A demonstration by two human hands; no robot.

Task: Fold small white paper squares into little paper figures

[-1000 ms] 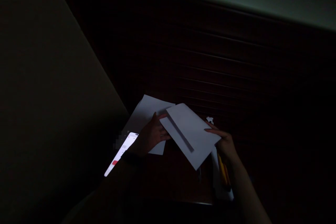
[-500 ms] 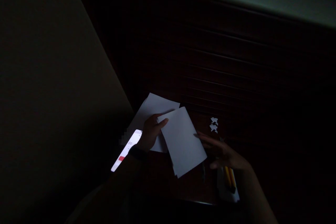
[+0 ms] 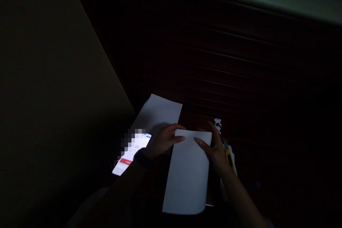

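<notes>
A white sheet of paper (image 3: 188,174), looking folded over with a rounded right edge, hangs in front of me between both hands. My left hand (image 3: 165,139), with a dark band at the wrist, pinches its upper left corner, thumb on the front and fingers behind. At the upper right edge, my right hand (image 3: 216,149) grips the same paper; its thumb lies on the front, while its other fingers are partly hidden behind. More white paper (image 3: 162,110) lies flat on the dark table beyond my left hand.
A lit phone (image 3: 133,153) with a timer lies left of my left wrist. Small white paper scraps (image 3: 217,124) sit beyond my right hand. Yellow-handled scissors or a cutter (image 3: 229,158) rest beside my right forearm. A pale wall (image 3: 53,78) rises at left.
My right hand has moved inward and up from beside the paper and taken hold of its upper right edge. The paper has turned more upright and come nearer to me.
</notes>
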